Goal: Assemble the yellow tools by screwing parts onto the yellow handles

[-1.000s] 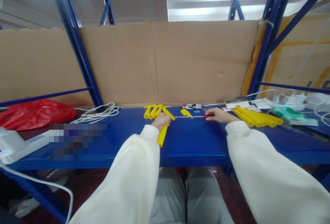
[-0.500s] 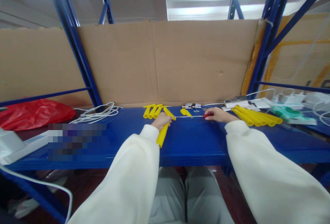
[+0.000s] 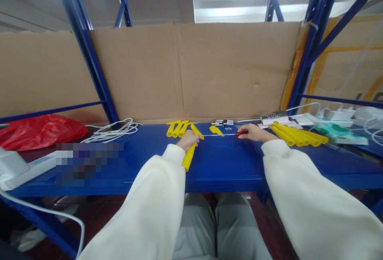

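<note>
My left hand (image 3: 187, 141) is closed around a yellow T-shaped piece. Its thick tube handle (image 3: 188, 161) slants toward the front edge of the table, and its flat head (image 3: 197, 131) shows beyond my fingers. In my right hand (image 3: 252, 132) is a screwdriver by its red handle (image 3: 241, 132), held level. The thin metal shaft (image 3: 223, 135) points left, and its tip meets or nearly meets the yellow head; exact contact is too small to make out. Just behind the shaft lie small flat yellow parts (image 3: 216, 130) and a cluster of tiny metal pieces (image 3: 228, 128).
Several similar yellow T-shaped pieces (image 3: 177, 129) stand behind my left hand. Yellow tubes (image 3: 295, 134) lie in a row right of my right hand. Black-and-white sticks (image 3: 223, 122) rest by the cardboard wall (image 3: 233, 72). White cables (image 3: 115, 130) and a red bag (image 3: 44, 131) are left.
</note>
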`<state>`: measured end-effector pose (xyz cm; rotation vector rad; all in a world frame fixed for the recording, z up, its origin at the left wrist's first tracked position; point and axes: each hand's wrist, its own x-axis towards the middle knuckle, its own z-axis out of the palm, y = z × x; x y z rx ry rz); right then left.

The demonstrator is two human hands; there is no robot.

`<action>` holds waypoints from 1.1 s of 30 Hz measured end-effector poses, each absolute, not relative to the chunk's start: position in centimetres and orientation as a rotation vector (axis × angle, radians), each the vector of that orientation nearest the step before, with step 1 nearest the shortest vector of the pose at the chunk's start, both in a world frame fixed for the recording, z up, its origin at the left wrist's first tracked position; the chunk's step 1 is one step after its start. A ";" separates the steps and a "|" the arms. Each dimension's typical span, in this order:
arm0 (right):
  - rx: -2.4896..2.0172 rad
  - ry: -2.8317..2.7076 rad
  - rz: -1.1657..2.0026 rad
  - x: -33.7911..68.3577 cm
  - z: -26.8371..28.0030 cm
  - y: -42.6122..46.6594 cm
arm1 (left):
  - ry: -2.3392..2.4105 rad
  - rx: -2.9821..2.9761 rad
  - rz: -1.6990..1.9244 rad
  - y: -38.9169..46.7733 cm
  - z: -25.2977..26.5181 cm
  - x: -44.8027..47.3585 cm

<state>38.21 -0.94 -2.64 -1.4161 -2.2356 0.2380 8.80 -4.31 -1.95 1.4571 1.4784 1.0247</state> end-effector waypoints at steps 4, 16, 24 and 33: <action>-1.390 -2.252 0.105 37.9 -2.4 -1.2 | 1.518 1.485 1.031 -4.3 -1.9 8.8; -1.188 -2.294 -0.524 36.9 -1.4 -3.2 | 1.677 1.572 0.965 -3.8 -2.1 8.6; -1.152 -2.268 -0.761 36.2 -1.1 -4.4 | 1.678 1.570 0.967 -3.5 -2.3 8.4; -1.208 -2.322 -0.755 35.7 -1.1 -5.0 | 1.707 1.576 0.979 -3.8 -2.1 8.3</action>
